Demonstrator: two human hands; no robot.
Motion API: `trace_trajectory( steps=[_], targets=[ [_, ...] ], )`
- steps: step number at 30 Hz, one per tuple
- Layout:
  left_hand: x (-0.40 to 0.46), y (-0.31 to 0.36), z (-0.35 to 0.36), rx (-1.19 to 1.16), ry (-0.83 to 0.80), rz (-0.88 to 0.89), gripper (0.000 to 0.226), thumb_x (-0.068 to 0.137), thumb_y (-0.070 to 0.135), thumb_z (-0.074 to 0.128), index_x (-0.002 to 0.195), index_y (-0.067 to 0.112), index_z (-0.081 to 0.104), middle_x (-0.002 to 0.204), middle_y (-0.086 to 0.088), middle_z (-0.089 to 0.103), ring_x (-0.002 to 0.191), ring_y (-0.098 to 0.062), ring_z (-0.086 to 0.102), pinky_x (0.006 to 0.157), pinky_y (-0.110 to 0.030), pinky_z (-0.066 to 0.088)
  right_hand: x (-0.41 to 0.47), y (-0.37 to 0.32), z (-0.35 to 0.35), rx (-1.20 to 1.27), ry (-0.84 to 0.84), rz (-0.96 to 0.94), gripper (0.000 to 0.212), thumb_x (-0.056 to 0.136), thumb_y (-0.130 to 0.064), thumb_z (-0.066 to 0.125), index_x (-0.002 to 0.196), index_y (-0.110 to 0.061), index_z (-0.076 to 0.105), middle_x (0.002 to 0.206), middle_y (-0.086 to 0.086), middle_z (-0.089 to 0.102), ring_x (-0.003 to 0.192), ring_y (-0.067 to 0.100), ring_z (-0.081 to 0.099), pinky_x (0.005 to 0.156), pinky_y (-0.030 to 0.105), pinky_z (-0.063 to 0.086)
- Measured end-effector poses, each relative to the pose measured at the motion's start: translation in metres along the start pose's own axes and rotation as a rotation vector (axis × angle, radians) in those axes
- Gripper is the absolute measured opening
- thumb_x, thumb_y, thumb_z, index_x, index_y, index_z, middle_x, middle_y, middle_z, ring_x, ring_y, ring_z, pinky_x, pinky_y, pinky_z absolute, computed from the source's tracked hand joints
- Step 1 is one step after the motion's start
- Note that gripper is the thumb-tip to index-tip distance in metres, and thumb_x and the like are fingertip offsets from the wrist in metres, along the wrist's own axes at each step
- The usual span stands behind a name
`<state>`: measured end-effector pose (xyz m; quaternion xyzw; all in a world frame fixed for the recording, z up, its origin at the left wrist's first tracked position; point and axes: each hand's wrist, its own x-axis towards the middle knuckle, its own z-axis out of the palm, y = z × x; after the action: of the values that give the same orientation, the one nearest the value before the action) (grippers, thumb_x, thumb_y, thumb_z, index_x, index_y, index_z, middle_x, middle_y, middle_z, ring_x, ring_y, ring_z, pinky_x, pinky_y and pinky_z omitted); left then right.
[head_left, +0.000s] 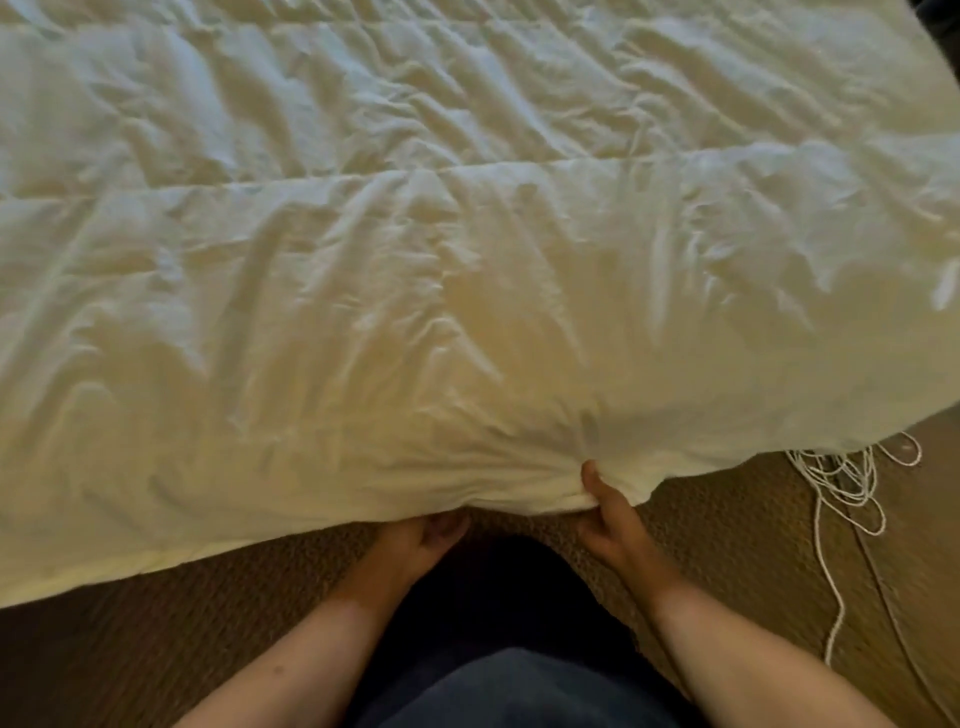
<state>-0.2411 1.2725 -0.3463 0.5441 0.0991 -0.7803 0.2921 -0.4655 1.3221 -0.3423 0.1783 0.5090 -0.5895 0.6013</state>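
Two grips matter on the crumpled white fabric duvet (467, 270); your right hand (618, 525) pinches its near hem; your left hand (410, 545) sits under that hem, hold impossible to tell; pull evenly.

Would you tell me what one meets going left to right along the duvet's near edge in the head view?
Left hand -> right hand, pinching the duvet -> tangled white cord on the carpet.
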Motion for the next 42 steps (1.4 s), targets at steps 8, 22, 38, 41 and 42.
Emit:
trace_trajectory(
  steps=[8,22,38,41,42],
  targets=[
    [0.020,-0.064,0.022,-0.093,-0.086,0.045,0.014,0.094,0.014,0.055,0.108,0.015,0.060,0.113,-0.010,0.063,0.105,-0.024,0.058,0.098,-0.047,0.045,0.030,0.009,-0.053,-0.131,-0.034,0.160,0.020,0.099,-0.016,0.049,0.114,-0.016,0.061,0.106,0.009,0.072,0.097,0.024,0.069,0.068,0.032,0.061],
    [0.002,-0.170,-0.012,-0.335,-0.334,0.459,0.053,0.074,0.037,0.070,0.121,0.016,0.060,0.116,-0.005,0.069,0.107,-0.022,0.064,0.080,-0.040,0.059,-0.039,-0.030,-0.106,0.428,-0.665,-0.052,0.077,0.087,-0.068,0.053,0.144,-0.017,0.048,0.142,0.015,0.053,0.135,0.037,0.044,0.112,0.059,0.030],
    [0.004,-0.241,0.050,-0.286,-0.368,0.331,0.024,0.094,0.025,0.055,0.081,0.016,0.073,0.089,-0.006,0.075,0.077,-0.020,0.074,0.066,-0.036,0.062,-0.048,-0.119,-0.110,0.162,-0.565,-0.317,0.057,0.093,-0.039,0.061,0.140,-0.009,0.050,0.138,0.016,0.056,0.128,0.035,0.053,0.110,0.053,0.038],
    [0.002,-0.234,0.076,-0.319,-0.389,0.341,0.033,0.097,0.029,0.054,0.079,0.015,0.078,0.097,-0.008,0.074,0.093,-0.024,0.070,0.078,-0.041,0.059,-0.029,-0.159,-0.120,0.177,-0.541,-0.363,0.049,0.097,-0.033,0.057,0.140,-0.010,0.050,0.136,0.015,0.058,0.127,0.035,0.054,0.109,0.054,0.039],
    [-0.001,-0.232,0.086,-0.311,-0.413,0.343,0.023,0.092,0.030,0.059,0.092,0.013,0.075,0.101,-0.009,0.074,0.100,-0.026,0.067,0.082,-0.043,0.058,-0.024,-0.161,-0.131,0.175,-0.514,-0.355,0.043,0.099,-0.030,0.055,0.137,-0.010,0.052,0.134,0.015,0.060,0.124,0.034,0.057,0.105,0.053,0.043]
  ],
)
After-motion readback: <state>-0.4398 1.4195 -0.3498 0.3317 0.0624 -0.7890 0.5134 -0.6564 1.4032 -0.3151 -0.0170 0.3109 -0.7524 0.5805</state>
